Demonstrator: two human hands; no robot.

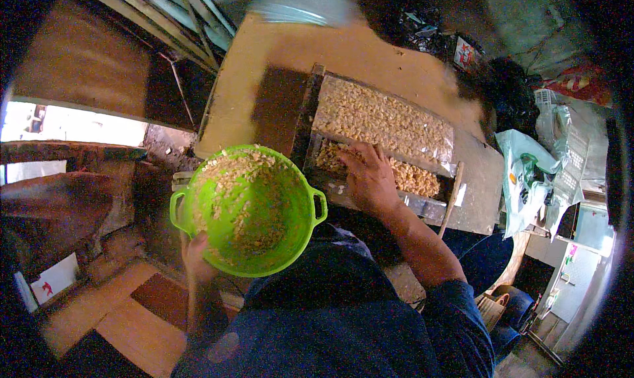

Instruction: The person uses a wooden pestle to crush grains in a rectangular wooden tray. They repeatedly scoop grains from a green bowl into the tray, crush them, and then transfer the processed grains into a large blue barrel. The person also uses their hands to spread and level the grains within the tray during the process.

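My left hand (pixel 198 256) grips the lower left rim of a bright green plastic basin (pixel 218 195) with two side handles. Light flakes or puffed pieces cling to the basin's inside. Over on the table, my right hand (pixel 369 172) lies on loose golden pieces (pixel 413 178) in the near section of a dark-edged tray or frame (pixel 309 108); its fingers are spread and bent, and whether they pinch any pieces cannot be told. Beyond it, a wide slab of pale pieces (pixel 381 113) lies under what looks like clear plastic film. A thin wooden stick (pixel 451 199) leans at the frame's right end.
The frame stands on a wooden table (pixel 346 43). A white and green plastic bag (pixel 527 175) hangs at the right, near a perforated plastic crate (pixel 574 155). Dark plastic bags (pixel 512 93) lie behind. Wooden boards (pixel 158 24) lean at the upper left.
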